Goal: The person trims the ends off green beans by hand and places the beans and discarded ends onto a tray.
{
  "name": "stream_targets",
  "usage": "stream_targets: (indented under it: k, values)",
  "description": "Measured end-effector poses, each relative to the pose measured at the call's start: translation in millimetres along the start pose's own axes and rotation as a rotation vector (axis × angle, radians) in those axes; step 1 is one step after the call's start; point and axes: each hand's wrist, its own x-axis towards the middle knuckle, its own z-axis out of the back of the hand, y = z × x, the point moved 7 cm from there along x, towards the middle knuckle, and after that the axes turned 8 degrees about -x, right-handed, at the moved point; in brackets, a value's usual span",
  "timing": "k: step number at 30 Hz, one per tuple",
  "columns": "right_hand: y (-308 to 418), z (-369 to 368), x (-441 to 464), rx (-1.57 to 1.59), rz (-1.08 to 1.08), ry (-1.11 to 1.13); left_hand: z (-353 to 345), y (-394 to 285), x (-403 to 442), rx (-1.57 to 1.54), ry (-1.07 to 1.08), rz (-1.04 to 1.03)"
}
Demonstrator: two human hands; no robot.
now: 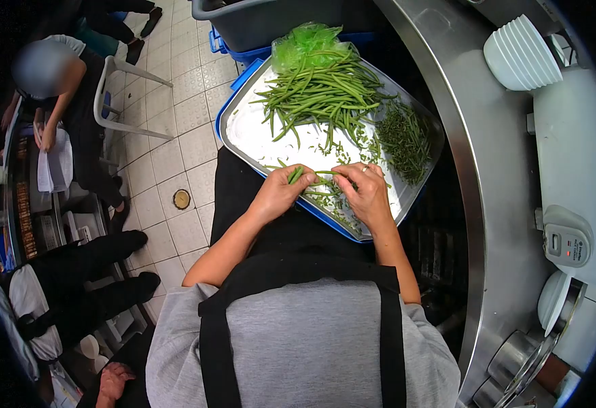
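My left hand is closed around a few green beans over the near edge of a metal tray. A single green bean reaches across to my right hand, whose thumb and fingers pinch its end. At the tray's far side lies a big heap of long green beans, partly under a green plastic bag. On the tray's right side is a darker pile of small trimmings. Short bean bits are scattered between the heap and my hands.
A curved steel counter runs along the right, bearing stacked white bowls, a rice cooker and metal pots. A grey tub stands beyond the tray. Co-workers and a white chair are at left.
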Motion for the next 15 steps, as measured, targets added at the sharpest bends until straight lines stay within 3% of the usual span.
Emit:
stream_targets:
  k: [4,7,10,15]
  values:
    - [-9.0,2.7,-2.4,-0.018,-0.145,0.058,-3.1,3.9,1.1,0.026,0.036,0.031]
    - [-3.5,3.8,-2.3,0.015,-0.119,0.083,-4.6,-4.7,-0.6,0.006,0.03,0.022]
    - [-1.4,6.7,-0.9,0.16,-0.156,0.031,-3.0,4.8,-0.9,-0.147,0.037,0.142]
    - [3.9,17.5,1.1,-0.001,-0.035,-0.098,-9.3,3.2,-5.1,-0.274,0.065,0.18]
